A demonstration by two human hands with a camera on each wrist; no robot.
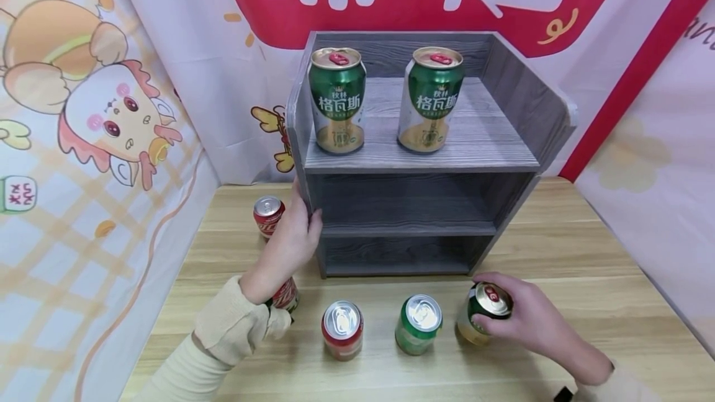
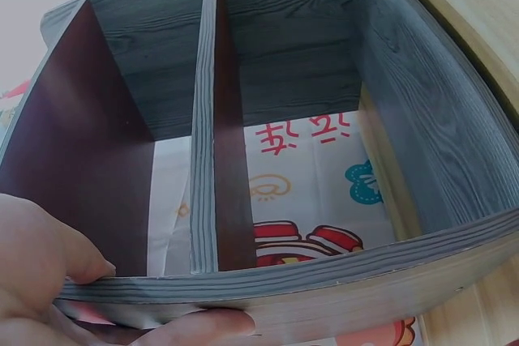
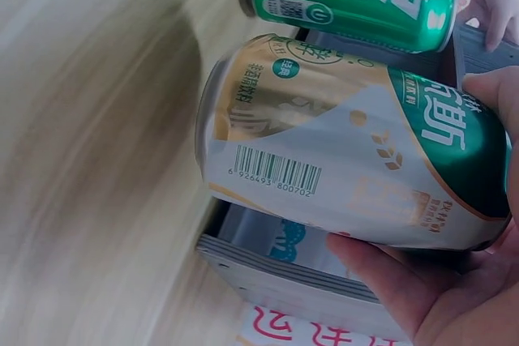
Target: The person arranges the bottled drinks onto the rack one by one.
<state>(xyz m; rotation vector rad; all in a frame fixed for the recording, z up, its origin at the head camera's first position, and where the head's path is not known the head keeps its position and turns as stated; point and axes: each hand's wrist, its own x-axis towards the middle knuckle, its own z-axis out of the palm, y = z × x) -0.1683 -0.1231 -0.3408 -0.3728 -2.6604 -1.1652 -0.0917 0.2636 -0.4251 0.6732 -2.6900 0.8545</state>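
Observation:
My left hand grips the left side panel of a grey wood-grain shelf, thumb inside and fingers outside. The left wrist view shows the thumb on the panel's front edge. At the right, my right hand holds a green, white and gold drink can, thumb and fingers around its upper part. The can is roughly upright, its base close to the table. To its left stands a green can. Two matching green and gold cans, one left and one mid-shelf, stand on the top level.
A red can stands before the shelf on the wooden table. Another red can is behind my left hand, and a third red can is partly hidden by my left wrist. Printed cloth hangs behind and beside the table.

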